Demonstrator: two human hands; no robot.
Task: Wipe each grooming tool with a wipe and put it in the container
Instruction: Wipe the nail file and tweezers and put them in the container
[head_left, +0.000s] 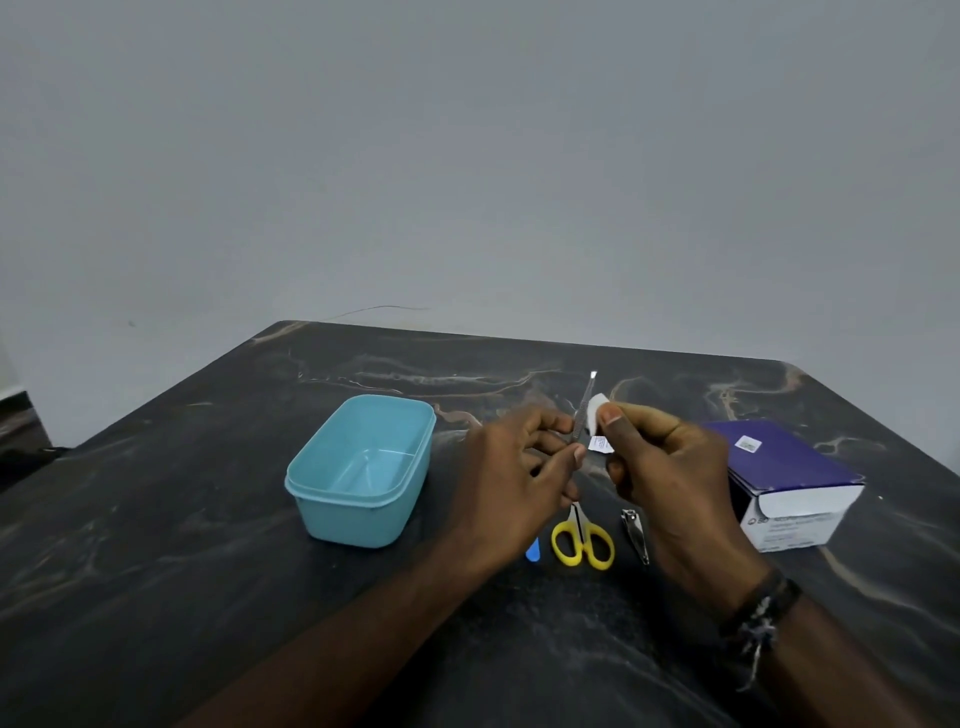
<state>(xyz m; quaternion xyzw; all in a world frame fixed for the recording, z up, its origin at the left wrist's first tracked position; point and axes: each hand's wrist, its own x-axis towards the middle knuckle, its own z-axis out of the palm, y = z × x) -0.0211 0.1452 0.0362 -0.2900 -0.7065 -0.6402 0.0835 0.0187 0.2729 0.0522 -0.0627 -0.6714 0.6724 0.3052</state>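
Left hand (519, 467) pinches a metal file (583, 410); right hand (670, 467) holds a wipe (596, 413) beside it. Container (358, 470) sits left, scissors (582, 540) near.

Little can be read. The purple and white cardboard box (795, 480) at the right of the dark marbled table (156, 519) bears blurred print on its near white face beginning "BD"; the rest is illegible. A small white sticker on its purple top and the tiny white sachet (600, 444) carry unreadable print.
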